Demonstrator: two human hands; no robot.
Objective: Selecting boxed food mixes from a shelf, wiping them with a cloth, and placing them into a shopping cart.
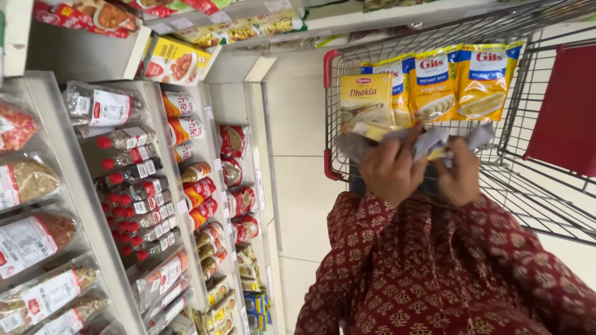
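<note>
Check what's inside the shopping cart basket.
In the shopping cart: three yellow mix pouches and a yellow box upright at the far end. Both hands hold a crinkled packet, hiding what lies below.

A: How is the lighting behaving?
B: Even, bright store lighting is falling from above; glare is showing on the plastic packets at left.
A: Distortion?
B: Shelf lines are bending near the edges; the hands are blurring slightly.

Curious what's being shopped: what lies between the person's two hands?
A crumpled silvery packet, gripped by left hand and right hand, seen in the head view.
</note>
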